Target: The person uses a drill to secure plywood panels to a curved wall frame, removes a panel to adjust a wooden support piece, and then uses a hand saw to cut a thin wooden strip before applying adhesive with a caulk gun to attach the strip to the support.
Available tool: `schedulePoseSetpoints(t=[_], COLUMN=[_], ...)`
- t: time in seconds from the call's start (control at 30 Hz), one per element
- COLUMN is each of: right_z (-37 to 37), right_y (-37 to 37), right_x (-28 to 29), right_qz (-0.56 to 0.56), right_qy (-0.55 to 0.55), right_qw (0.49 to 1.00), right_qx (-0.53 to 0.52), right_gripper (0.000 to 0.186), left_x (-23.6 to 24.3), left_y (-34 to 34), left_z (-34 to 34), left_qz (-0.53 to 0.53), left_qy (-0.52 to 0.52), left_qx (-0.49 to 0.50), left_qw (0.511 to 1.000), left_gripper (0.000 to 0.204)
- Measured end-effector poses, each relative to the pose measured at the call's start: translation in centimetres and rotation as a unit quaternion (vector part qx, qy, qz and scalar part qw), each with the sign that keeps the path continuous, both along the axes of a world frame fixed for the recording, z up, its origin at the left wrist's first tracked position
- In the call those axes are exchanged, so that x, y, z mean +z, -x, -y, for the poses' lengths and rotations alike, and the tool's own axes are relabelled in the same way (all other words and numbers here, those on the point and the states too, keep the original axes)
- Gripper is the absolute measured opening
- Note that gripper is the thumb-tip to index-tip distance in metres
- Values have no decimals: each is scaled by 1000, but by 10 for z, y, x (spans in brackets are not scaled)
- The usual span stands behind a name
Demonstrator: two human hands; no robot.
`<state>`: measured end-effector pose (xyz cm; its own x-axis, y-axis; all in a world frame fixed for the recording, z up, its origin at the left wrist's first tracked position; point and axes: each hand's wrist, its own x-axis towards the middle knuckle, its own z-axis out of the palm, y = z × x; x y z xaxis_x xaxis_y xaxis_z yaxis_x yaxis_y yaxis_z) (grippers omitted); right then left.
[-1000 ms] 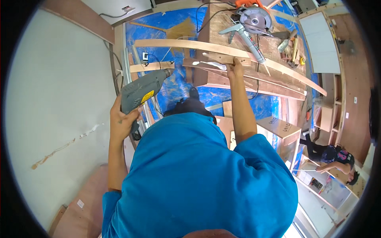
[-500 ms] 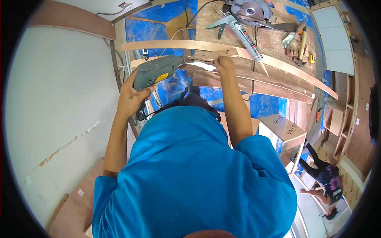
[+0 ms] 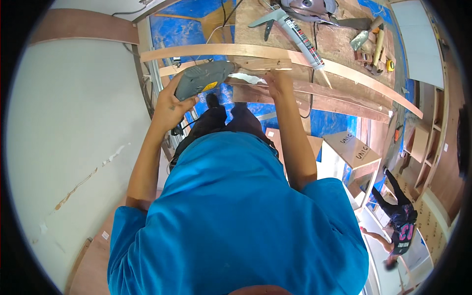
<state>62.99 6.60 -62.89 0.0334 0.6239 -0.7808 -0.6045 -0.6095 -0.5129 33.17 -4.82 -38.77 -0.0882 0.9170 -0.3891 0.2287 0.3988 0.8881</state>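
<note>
My left hand (image 3: 172, 110) is wrapped round the rear handle of a grey corded power drill (image 3: 202, 78) with a yellow label. The drill lies nearly level, its nose pointing right at the end of a short wooden block (image 3: 260, 64). Whether a bit is in the wood is too small to tell. My right hand (image 3: 279, 84) grips the near edge of that block, its fingertips partly hidden. Just beyond the block runs a long, thin curved wooden strip (image 3: 211, 49). A caulking gun (image 3: 301, 42) with a white tube lies across the strip, right of the block.
A circular saw (image 3: 307, 9) sits at the far side of the wooden bench. A hammer (image 3: 378, 49), a scraper (image 3: 359, 40) and a yellow tape measure (image 3: 390, 65) lie at its right. A pale cabinet box (image 3: 351, 147) stands nearer. Another person (image 3: 400, 216) works at far right.
The drill has shifted slightly right and lies closer to the block's end. My body has leaned back, so my legs and feet show. The other person's arm and body have moved.
</note>
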Motion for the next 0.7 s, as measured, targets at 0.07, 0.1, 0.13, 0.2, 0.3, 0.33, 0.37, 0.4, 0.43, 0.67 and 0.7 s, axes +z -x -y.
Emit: schedulePoseSetpoints(t=[0.07,0.1,0.13,0.2,0.3,0.33,0.37,0.4,0.43,0.67,0.7], right_z=[15,17,19,-1,-21,-24,-26,-29,-31,-30,-32], right_y=[2,4,5,6,6,6,3,0,-3,6,8], right_x=[37,49,53,43,31,28,26,25,23,9,7], right_qz=[156,270,464,523,592,611,612,599,585,620,640], right_qy=[-142,-223,-374,-464,-499,-459,-457,-471,-485,-450,-430], right_qw=[973,928,773,654,482,444,446,447,448,449,429], right_qx=[89,126,217,288,410,468,466,469,471,461,470], right_gripper=[14,13,12,17,19,18,18,19,20,19,18], left_x=[-4,-8,-10,-9,-7,-7,-8,-11,-14,-22,-16], left_y=[2,4,6,8,10,11,12,14,15,22,20], left_z=[-5,-10,-13,-17,-29,-32,-33,-34,-35,-47,-50], left_qz=[-14,-8,-1,-8,-30,-42,-43,-35,-26,-79,-57], left_qy=[-8,-22,-35,-20,1,5,6,8,11,-22,-5], left_qx=[-14,-20,-25,-39,-70,-82,-86,-88,-90,-119,-113], left_qw=[1000,1000,999,999,997,996,995,995,996,990,992], left_gripper=[63,64,64,66,69,70,70,70,71,71,70])
